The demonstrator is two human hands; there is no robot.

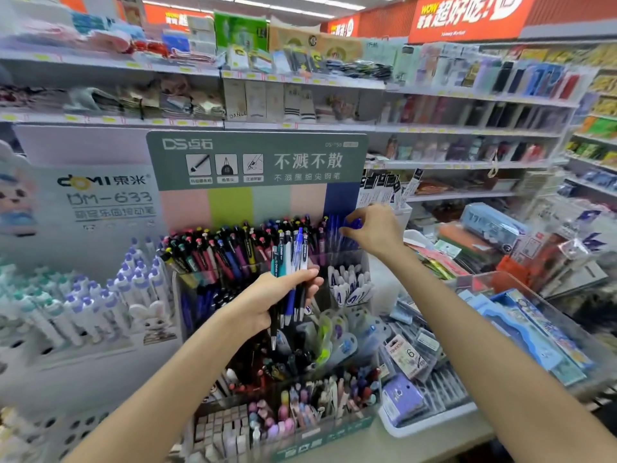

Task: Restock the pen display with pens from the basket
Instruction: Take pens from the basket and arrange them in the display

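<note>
1. Up at the far right end of the pen display point(263, 162), right hand point(377, 228) pinching what looks like a blue pen point(352, 225) between thumb and fingertips, lowering it among the blue pens point(334, 235) already standing in that back slot. Bit blurry there, so probably one pen, could be two.

2. Down in front of the middle rows, left hand point(280, 295) gripping a mixed bundle of pens point(290, 269), fingers curled round the barrels, tips pointing down, clickers up. Teal, white, blue and black ones fanning out a little.

3. Not seeing the basket anywhere in this view.

4. Handling-wise: light, stiff plastic barrels, smooth and kinda slippery, so likely sliding past each other in a loose fist. Squeezing the bundle around mid-barrel, near the rubber grip sections, looking like the safest bet.

5. For single pens, pinching near the clicker end and dropping tip-first into the slot, keeping fingers clear of the packed neighbours.

6. Nothing fragile really, though clips snagging on other clips seeming like the main annoyance.
</note>
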